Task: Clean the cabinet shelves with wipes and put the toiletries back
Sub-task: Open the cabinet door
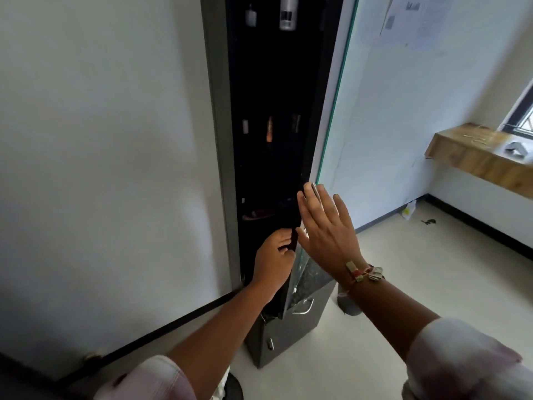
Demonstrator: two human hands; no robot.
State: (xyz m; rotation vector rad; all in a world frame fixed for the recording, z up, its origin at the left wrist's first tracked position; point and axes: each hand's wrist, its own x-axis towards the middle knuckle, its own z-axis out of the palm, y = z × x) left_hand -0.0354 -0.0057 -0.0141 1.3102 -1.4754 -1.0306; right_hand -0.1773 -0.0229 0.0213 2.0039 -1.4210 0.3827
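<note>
A tall, narrow cabinet stands ajar against the white wall, its inside dark. Its mirrored door swings out to the right. My left hand curls its fingers round the door's lower edge. My right hand lies flat with straight fingers against the door's outer face just above. On the top shelf stand a silver bottle and a small grey pump bottle. The middle shelf holds an orange tube among dim toiletries. No wipe is in view.
A low grey metal unit with handles stands at the cabinet's foot. A wooden ledge juts from the right wall under a window. Small bits of litter lie on the pale floor by the far wall.
</note>
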